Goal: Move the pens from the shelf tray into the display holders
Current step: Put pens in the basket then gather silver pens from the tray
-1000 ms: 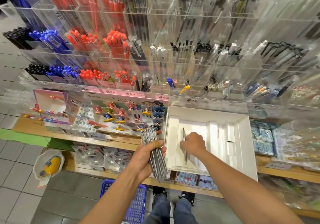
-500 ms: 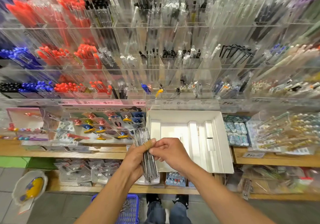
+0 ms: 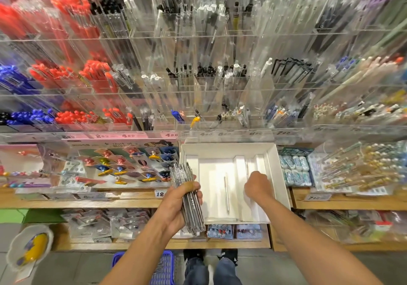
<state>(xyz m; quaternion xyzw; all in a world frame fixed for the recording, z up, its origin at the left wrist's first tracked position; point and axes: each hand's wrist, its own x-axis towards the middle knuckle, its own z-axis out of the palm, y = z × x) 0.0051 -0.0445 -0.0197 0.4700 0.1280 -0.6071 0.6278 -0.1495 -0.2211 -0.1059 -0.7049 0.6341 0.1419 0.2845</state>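
A light wooden shelf [image 3: 66, 203] runs under tiers of clear acrylic display holders [image 3: 220, 99] filled with pens. On it sits a white cardboard tray [image 3: 273, 174]; one slim silver pen [image 3: 226, 193] lies inside. At nine o'clock of the tray, the left hand [image 3: 178, 205] grips a bundle of clear-barrelled pens [image 3: 189, 198]. The right hand [image 3: 257, 185], fingers curled downward, reaches into the tray; its grasp cannot be told.

A single head-worn wide-angle view looks forward and down from close above the wooden shelf [image 3: 132, 203], its front edge nearest, the pen display [image 3: 220, 75] rising behind.
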